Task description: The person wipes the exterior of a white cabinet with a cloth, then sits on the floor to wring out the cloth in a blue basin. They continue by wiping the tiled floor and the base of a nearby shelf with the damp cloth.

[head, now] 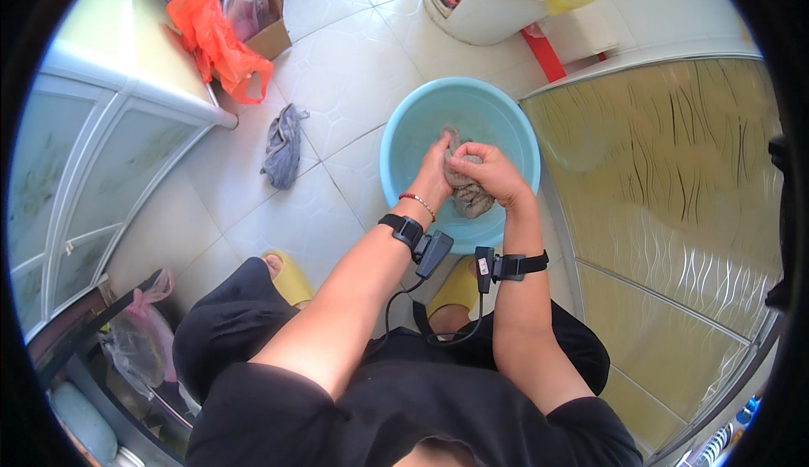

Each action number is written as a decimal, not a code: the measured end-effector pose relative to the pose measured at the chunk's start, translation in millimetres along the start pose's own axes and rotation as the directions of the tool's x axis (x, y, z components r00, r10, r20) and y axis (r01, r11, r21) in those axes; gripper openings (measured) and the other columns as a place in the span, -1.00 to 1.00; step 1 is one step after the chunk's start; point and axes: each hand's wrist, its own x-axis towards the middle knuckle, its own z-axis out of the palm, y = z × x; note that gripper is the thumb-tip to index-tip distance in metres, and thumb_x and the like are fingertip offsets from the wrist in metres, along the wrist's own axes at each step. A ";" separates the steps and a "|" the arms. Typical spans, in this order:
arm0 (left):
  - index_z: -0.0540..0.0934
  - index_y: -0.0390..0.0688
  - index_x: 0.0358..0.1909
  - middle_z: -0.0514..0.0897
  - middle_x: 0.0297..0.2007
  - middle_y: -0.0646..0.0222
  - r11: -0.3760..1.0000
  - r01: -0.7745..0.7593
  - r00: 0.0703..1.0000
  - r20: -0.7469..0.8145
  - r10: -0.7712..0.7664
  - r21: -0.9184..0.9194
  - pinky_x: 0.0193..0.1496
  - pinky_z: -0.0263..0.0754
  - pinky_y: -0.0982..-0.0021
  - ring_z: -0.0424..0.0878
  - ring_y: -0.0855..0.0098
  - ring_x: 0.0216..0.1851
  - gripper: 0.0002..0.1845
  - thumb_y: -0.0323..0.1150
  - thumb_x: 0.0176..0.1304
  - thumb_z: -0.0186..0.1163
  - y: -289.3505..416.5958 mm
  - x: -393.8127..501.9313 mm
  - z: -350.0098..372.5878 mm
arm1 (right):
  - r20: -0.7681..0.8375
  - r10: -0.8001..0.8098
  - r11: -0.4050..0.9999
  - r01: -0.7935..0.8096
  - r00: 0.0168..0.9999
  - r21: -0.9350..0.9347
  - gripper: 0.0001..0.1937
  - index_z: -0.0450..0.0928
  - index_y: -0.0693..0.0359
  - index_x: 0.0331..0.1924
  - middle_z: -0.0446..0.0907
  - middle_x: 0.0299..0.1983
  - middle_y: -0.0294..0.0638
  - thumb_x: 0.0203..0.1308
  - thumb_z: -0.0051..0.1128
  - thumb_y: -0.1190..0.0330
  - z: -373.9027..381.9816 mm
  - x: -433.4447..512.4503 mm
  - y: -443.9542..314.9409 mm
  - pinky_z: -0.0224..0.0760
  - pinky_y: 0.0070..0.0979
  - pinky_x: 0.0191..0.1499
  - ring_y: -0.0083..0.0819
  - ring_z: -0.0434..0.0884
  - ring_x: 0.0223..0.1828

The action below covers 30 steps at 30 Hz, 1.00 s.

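Observation:
A light-blue plastic basin (392, 179) stands on the tiled floor in front of me, with some cloudy water (486, 110) in it. Over the basin I grip a wet, bunched, greyish-brown cloth (468, 192) between both hands. My left hand (434, 162) supports it from the left side, its fingers partly hidden by the cloth. From the right, my right hand (492, 170) pinches the upper part between thumb and fingers. The cloth's lower end hangs below my right hand, inside the basin's rim.
A crumpled grey-blue cloth (282, 148) lies on the floor to the left. Farther off are an orange plastic bag (218, 40), a cardboard box (272, 34) and a white bucket (486, 15). Cabinet doors with glossy panels (657, 170) flank the basin's right; a white-framed cabinet (126, 125) stands left.

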 end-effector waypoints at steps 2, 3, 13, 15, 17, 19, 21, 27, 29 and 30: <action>0.46 -0.12 0.05 0.61 -0.04 0.16 0.994 -0.034 0.998 -0.050 0.040 0.107 -0.02 0.56 -0.06 0.63 0.10 -0.04 -0.46 0.17 0.43 -0.02 -1.0 -6.8 9.1 | -0.043 -0.020 0.999 0.018 0.999 -0.041 -0.77 0.62 0.19 -0.34 0.60 -0.41 -0.42 0.28 0.28 0.19 1.8 3.6 3.0 0.44 -0.60 -0.29 -0.67 0.53 -0.37; 0.50 -0.14 -0.01 0.64 -0.12 0.16 0.986 -0.039 0.992 -0.110 0.057 0.159 -0.06 0.58 -0.05 0.66 0.11 -0.10 -0.45 0.19 0.43 -0.04 -1.8 -11.1 12.9 | -0.088 -0.020 0.995 0.012 0.996 -0.097 -0.71 0.63 0.23 -0.36 0.61 -0.45 -0.37 0.28 0.26 0.15 3.3 6.7 5.2 0.45 -0.56 -0.30 -0.62 0.53 -0.39; 0.53 -0.14 -0.02 0.68 -0.13 0.26 0.988 -0.116 0.965 -0.225 0.135 0.098 -0.05 0.57 0.12 0.67 0.25 -0.14 -0.59 0.01 0.51 -0.05 -12.7 -19.9 27.9 | -0.514 -0.266 0.850 -0.052 0.815 -0.524 -0.58 0.69 0.25 -0.32 0.66 -0.43 0.09 0.30 0.07 0.01 5.1 42.1 41.2 0.48 -0.15 -0.31 0.05 0.64 -0.40; 0.54 -0.17 -0.04 0.68 -0.12 0.27 0.981 -0.138 0.958 -0.235 0.167 0.134 -0.06 0.57 0.17 0.66 0.28 -0.18 -0.63 -0.06 0.52 -0.03 -13.6 -19.2 25.8 | -0.567 -0.327 0.760 -0.146 0.756 -0.634 -0.60 0.70 0.17 -0.31 0.67 -0.41 0.06 0.30 0.06 0.00 -4.4 42.4 48.1 0.49 -0.11 -0.31 0.07 0.65 -0.37; 0.55 -0.20 -0.03 0.66 -0.12 0.26 0.784 -0.282 0.910 -0.106 0.402 0.553 -0.03 0.55 0.14 0.64 0.25 -0.16 -0.64 -0.09 0.47 0.05 -8.6 -20.3 22.2 | -0.594 -0.406 0.595 -0.293 0.694 -0.749 -0.61 0.72 0.10 -0.31 0.68 -0.40 0.01 0.31 0.06 -0.03 -17.2 38.0 55.3 0.51 -0.09 -0.31 0.03 0.66 -0.37; 0.54 -0.24 -0.01 0.64 -0.12 0.20 0.378 -0.312 0.792 0.019 0.610 0.872 0.05 0.50 0.15 0.61 0.19 -0.12 -0.64 -0.15 0.39 0.15 1.4 -22.6 17.1 | -0.625 -0.371 0.578 -0.356 0.686 -0.734 -0.62 0.73 0.07 -0.29 0.69 -0.27 -0.01 0.29 0.08 -0.04 -29.8 32.3 61.5 0.52 -0.11 -0.26 0.01 0.67 -0.25; 0.53 -0.30 0.03 0.62 -0.11 0.09 -0.157 -0.140 0.569 0.209 0.796 0.978 0.17 0.44 0.20 0.58 0.11 -0.05 -0.60 -0.23 0.28 0.27 15.8 -24.1 11.7 | -0.613 -0.288 0.535 -0.407 0.736 -0.741 -0.67 0.72 0.01 -0.19 0.63 -0.05 -0.02 0.26 0.14 -0.03 -39.7 26.3 65.7 0.50 -0.08 -0.13 0.02 0.60 -0.04; 0.40 -0.27 0.33 0.26 0.27 -0.17 -0.195 -0.100 0.670 0.211 0.711 0.976 0.35 0.27 0.15 0.33 -0.10 0.27 -0.25 -0.27 0.08 0.41 24.7 -20.0 -7.9 | -0.366 -0.016 0.303 -0.344 0.930 -0.889 -0.25 0.32 -0.37 0.38 0.06 0.54 -0.20 0.05 0.43 0.13 -9.5 21.3 88.5 -0.04 0.43 0.33 0.01 0.03 0.53; 0.36 -0.25 0.37 0.24 0.30 -0.16 -0.158 -0.126 0.692 0.201 0.693 0.979 0.40 0.22 0.16 0.28 -0.12 0.31 -0.19 -0.29 0.05 0.42 18.8 -13.3 -11.8 | -0.190 0.125 0.406 -0.225 0.974 -0.886 -0.07 0.13 -0.49 0.46 -0.06 0.57 -0.26 -0.01 0.48 0.16 3.7 30.8 98.9 -0.26 0.58 0.34 -0.06 -0.06 0.57; 0.33 -0.24 0.40 0.22 0.31 -0.16 -0.136 -0.142 0.702 0.197 0.684 0.980 0.42 0.20 0.16 0.26 -0.12 0.33 -0.15 -0.30 0.03 0.43 15.7 -10.2 -13.6 | -0.192 0.171 0.420 -0.248 0.966 -0.873 -0.05 0.12 -0.50 0.47 -0.04 0.57 -0.26 -0.03 0.49 0.16 7.0 34.6 104.1 -0.25 0.56 0.35 -0.06 -0.05 0.57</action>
